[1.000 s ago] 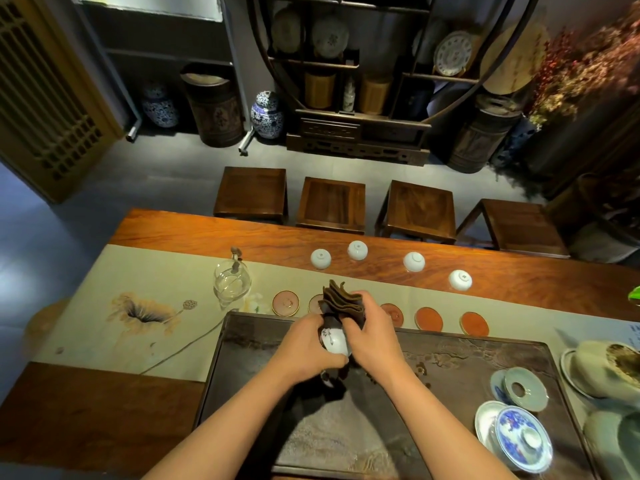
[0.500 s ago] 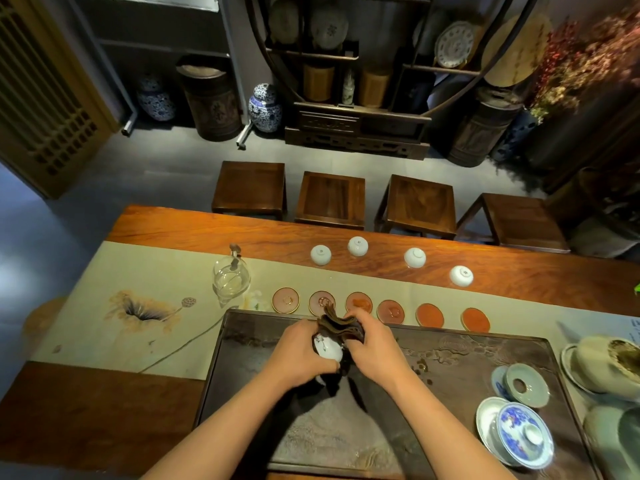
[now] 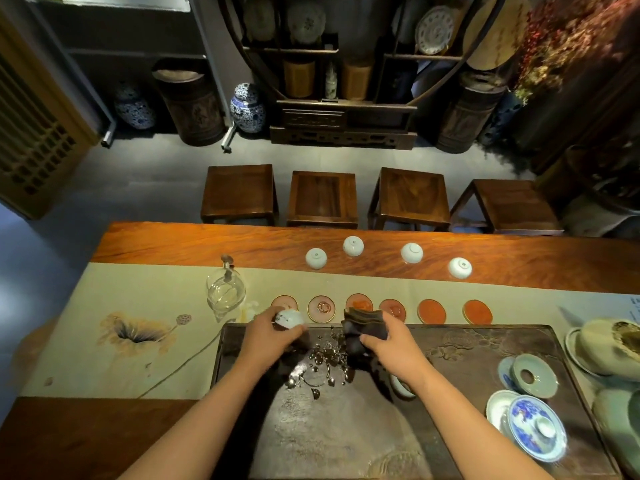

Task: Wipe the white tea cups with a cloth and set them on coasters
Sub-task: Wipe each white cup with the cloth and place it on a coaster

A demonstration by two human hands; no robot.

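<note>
My left hand (image 3: 268, 336) curled round white cup (image 3: 289, 319), leftmost coaster (image 3: 284, 302) just beyond fingertips. Right hand (image 3: 388, 344) clenched on cloth (image 3: 363, 327). Risk I see: damp cup slipping, or landing off-centre.

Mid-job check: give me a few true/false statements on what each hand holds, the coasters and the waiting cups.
1. The left hand holds a white tea cup. True.
2. The right hand is empty. False: it grips the dark cloth.
3. Six round coasters lie in a row on the table runner. True.
4. Every coaster already carries a cup. False: none is clearly set down; the held cup hangs near the leftmost coaster.
5. Four white cups sit upside down on the bare wood beyond the runner. True.
6. The glass pitcher stands on the dark tea tray. False: it stands on the runner, left of the coasters.
</note>
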